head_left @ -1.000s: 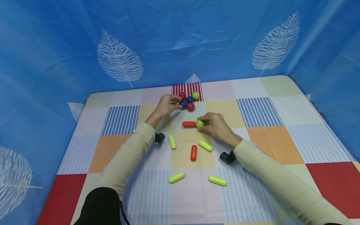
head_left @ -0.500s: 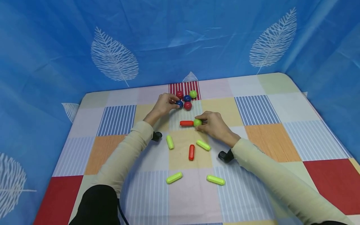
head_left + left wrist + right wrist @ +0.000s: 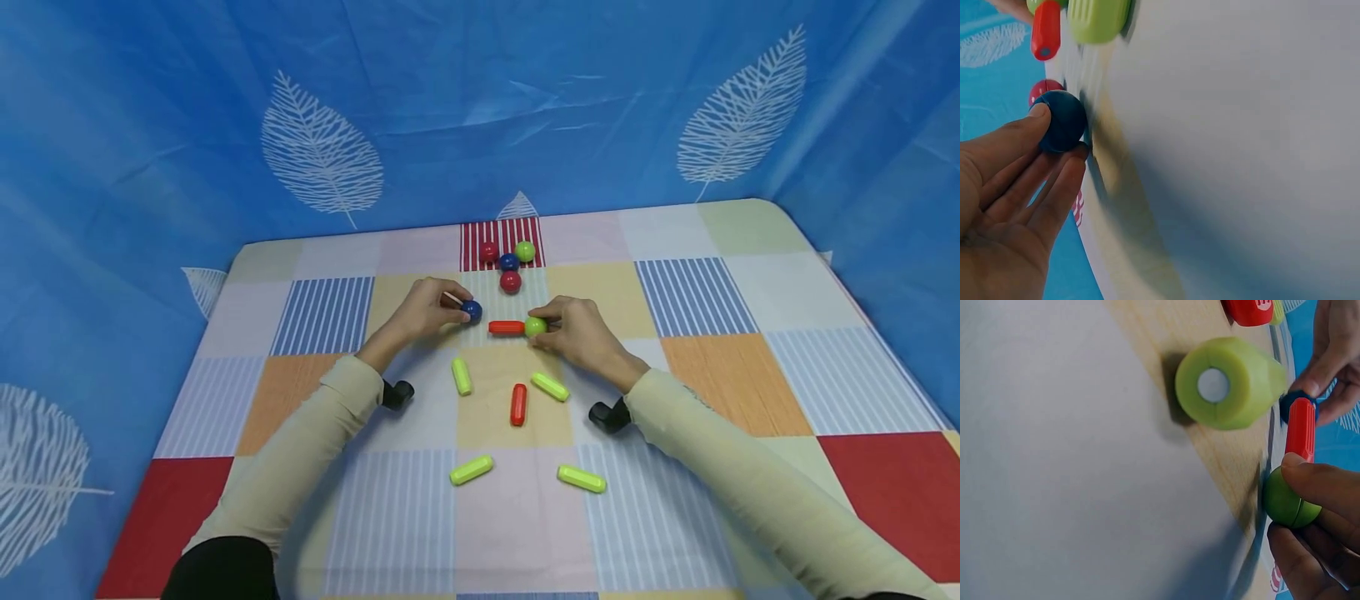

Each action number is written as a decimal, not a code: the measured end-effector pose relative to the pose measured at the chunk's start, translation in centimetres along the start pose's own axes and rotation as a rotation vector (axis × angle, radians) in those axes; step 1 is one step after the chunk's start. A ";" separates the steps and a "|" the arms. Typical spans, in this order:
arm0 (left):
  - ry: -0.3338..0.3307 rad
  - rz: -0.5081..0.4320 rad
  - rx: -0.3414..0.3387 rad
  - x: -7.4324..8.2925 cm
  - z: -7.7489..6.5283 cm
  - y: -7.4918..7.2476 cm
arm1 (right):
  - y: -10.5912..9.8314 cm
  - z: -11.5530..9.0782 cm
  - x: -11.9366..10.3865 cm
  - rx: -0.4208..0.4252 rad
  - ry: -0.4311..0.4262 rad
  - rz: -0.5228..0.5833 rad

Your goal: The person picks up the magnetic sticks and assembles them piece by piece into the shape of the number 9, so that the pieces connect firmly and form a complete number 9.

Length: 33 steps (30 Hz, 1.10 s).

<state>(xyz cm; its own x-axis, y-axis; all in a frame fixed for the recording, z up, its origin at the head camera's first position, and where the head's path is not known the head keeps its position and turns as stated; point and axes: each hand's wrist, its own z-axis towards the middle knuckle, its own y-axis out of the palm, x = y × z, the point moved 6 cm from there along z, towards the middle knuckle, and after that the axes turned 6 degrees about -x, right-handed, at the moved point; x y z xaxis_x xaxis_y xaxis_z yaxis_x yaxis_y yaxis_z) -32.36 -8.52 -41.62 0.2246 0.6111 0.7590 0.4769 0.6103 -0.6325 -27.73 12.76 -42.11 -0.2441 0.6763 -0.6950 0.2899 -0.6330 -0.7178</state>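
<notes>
My left hand [image 3: 423, 312] pinches a dark blue ball [image 3: 472, 312] between thumb and fingertips; the left wrist view shows the same ball [image 3: 1065, 122] close up. My right hand [image 3: 581, 335] pinches a light green ball [image 3: 535, 327]. Against this ball's left side lies one end of a red stick [image 3: 506, 328], pointing toward the blue ball with a small gap between. In the right wrist view, the thumb covers where the red stick [image 3: 1300, 428] meets the green ball [image 3: 1282, 500].
Beyond the hands, a red ball [image 3: 511, 282], a blue ball [image 3: 509, 262], another red ball [image 3: 489, 252] and a green ball [image 3: 525, 252] sit clustered. Nearer lie a loose red stick [image 3: 518, 405] and several green sticks [image 3: 471, 470] on the patchwork cloth [image 3: 525, 525].
My left hand has drawn the blue ball out of the cluster, toward me and slightly left, close to the red stick's free end. My right hand keeps holding the green ball in place.
</notes>
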 end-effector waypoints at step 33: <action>0.047 -0.028 -0.054 0.8 -2.0 1.8 | 0.0 -0.1 -0.4 0.002 -0.016 0.018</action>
<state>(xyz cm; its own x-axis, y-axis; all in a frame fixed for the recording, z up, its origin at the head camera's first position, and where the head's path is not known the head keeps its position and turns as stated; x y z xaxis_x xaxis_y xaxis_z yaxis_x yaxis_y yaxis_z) -29.64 -7.97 -41.81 0.2499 0.5691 0.7834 0.5283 0.5978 -0.6029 -27.54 12.53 -41.80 -0.2536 0.6585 -0.7086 0.2926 -0.6460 -0.7051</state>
